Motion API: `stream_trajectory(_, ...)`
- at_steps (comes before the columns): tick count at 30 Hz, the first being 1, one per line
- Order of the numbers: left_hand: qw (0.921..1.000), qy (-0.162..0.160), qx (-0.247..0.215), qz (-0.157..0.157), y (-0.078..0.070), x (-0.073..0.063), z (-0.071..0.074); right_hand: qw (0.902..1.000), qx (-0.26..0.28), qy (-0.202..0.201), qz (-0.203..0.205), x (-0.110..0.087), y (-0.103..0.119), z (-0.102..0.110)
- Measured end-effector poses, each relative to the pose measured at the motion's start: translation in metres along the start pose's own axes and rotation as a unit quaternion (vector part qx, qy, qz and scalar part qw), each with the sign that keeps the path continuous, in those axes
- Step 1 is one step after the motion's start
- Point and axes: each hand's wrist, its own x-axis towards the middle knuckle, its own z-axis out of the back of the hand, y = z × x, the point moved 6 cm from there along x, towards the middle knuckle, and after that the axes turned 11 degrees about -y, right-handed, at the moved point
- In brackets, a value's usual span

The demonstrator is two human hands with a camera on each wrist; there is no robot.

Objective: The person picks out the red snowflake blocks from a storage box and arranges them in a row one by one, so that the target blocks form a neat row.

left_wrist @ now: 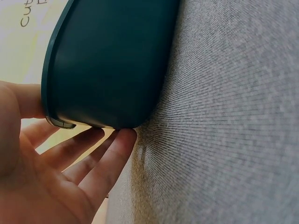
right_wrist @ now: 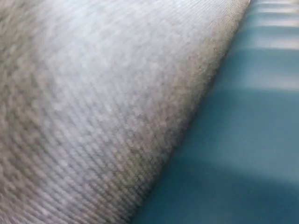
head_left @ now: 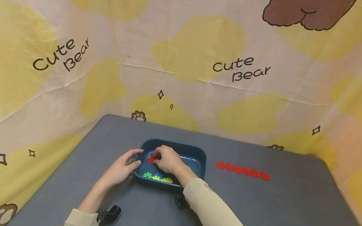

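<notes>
A dark blue-green tray [head_left: 196, 150] sits on the table. My right hand [head_left: 168, 160] reaches inside, thumb and fingers pinching a red notched plastic disc [head_left: 151, 159] near the left end. Along the tray's near wall lie green [head_left: 147, 175], blue [head_left: 159, 175] and yellow [head_left: 167, 180] notched discs. My left hand [head_left: 121, 167] rests against the tray's left end, its fairly straight fingertips touching the outer wall [left_wrist: 107, 70] in the left wrist view. The right wrist view shows the tray's side [right_wrist: 247, 140] and the tabletop, without the hand.
Right of the tray, a slightly slanted row of several red notched discs [head_left: 242, 170] lies on the grey table [head_left: 151, 218]. A black wrist device [head_left: 109, 213] hangs at the left cuff. Behind the table stands a printed cloth backdrop [head_left: 197, 49].
</notes>
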Motion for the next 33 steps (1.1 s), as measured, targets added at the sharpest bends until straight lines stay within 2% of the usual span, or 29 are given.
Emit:
stream_trajectory(11,0.9999,0.007,-0.008,-0.010,-0.001,0.003,-0.006,0.9995,0.019,0.001,-0.026,-0.006,-0.008,0.006)
stream_trajectory(19,0.9999,0.011,-0.003,-0.009,0.002,0.003,-0.008,0.9979,0.046,-0.019,-0.040,-0.014,-0.012,0.017)
stream_trajectory(25,0.9998,0.015,-0.002,-0.011,0.001,0.001,-0.007,0.9951,0.082,-0.030,-0.046,-0.025,-0.014,0.033)
stream_trajectory(33,0.9998,0.010,0.006,-0.017,0.002,0.003,-0.002,0.9936,0.099,-0.035,-0.041,-0.038,-0.011,0.063)
